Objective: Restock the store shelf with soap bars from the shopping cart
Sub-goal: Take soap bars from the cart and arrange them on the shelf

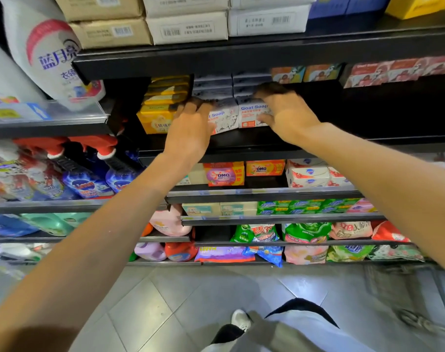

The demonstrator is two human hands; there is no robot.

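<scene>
left hand (191, 125) grips soap box (225, 120) | right hand (285, 110) grips second box (252, 115) | at shelf (241, 148) edge

A white detergent bottle (51, 59) leans at upper left. Blue spray bottles (89, 179) with red triggers stand below it. Green and pink detergent bags (305, 232) fill the lower shelves, with orange OMO boxes (224, 175) above them. The floor (165, 301) has grey tiles.
</scene>
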